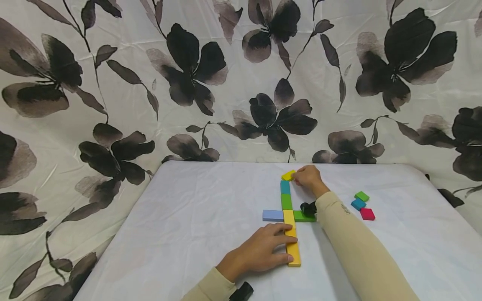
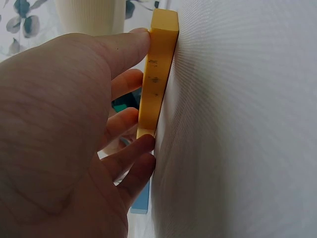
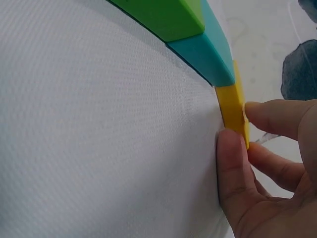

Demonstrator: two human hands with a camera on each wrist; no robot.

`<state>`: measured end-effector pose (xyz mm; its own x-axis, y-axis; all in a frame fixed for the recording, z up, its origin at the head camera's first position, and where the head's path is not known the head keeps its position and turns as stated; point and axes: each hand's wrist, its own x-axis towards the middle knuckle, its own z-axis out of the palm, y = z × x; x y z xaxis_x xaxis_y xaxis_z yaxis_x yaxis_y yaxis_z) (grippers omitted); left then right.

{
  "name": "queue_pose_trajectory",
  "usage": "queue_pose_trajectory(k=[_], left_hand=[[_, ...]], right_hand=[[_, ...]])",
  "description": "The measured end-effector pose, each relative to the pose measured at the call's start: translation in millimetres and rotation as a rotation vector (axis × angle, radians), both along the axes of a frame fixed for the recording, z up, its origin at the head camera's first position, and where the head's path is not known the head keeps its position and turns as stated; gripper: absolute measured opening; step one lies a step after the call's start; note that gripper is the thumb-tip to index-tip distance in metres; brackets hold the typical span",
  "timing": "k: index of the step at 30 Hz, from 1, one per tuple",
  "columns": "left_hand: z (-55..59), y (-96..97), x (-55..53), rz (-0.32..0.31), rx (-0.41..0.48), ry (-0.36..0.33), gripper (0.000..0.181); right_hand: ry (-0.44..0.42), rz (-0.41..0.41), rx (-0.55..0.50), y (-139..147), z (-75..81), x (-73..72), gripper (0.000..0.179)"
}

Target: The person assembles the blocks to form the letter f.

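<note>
A line of coloured blocks runs up the table in the head view. My right hand (image 1: 309, 179) pinches a small yellow block (image 3: 232, 105) between thumb and fingers at the far end, set at a slant beyond a teal block (image 1: 285, 187). Below that come a green block (image 1: 286, 201) and a short yellow-orange block (image 1: 288, 218). At the near end lies a longer orange block (image 1: 294, 253). My left hand (image 1: 261, 246) rests its fairly straight fingertips and thumb along the orange pieces, touching them. A blue block (image 1: 273, 215) and a long green block (image 1: 301, 216) stick out sideways.
To the right of my right sleeve lie a small green block (image 1: 362, 196), a blue block (image 1: 358, 204) and a red block (image 1: 367, 214). The white-covered table (image 1: 196, 200) ends at a back edge before a flower-printed cloth (image 1: 233, 83).
</note>
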<state>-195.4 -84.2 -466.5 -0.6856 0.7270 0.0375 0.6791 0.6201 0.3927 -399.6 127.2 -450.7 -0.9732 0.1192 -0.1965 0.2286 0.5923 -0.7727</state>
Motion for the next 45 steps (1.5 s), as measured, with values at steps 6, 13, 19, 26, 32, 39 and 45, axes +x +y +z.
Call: queue_pose_trajectory(k=[6, 13, 19, 26, 32, 39, 45], left_hand=[[0.9, 1.0, 0.1, -0.003, 0.0, -0.002, 0.046], [0.7, 1.1, 0.0, -0.001, -0.002, -0.006, 0.046], [-1.0, 1.1, -0.4, 0.007, 0.002, -0.014, 0.046], [-1.8, 1.5, -1.1, 0.015, -0.005, -0.02, 0.047], [-0.9, 2.0, -1.0, 0.026, -0.009, -0.021, 0.047], [0.3, 2.8, -0.1, 0.034, -0.003, -0.026, 0.047], [3.0, 3.5, 0.8, 0.037, -0.005, -0.045, 0.047]], right_hand=[[0.0, -0.017, 0.021, 1.1, 2.8, 2.9, 0.031], [0.003, -0.016, 0.024, 3.2, 4.8, 6.9, 0.033], [0.004, -0.018, 0.009, 8.8, 4.2, 16.0, 0.038], [-0.004, -0.019, -0.079, 17.8, 4.8, 29.7, 0.044], [0.016, -0.028, -0.188, 31.2, 8.9, 47.8, 0.043], [0.05, -0.041, -0.255, 44.8, 14.3, 65.3, 0.045], [0.07, -0.028, -0.265, 50.8, 13.5, 77.1, 0.046]])
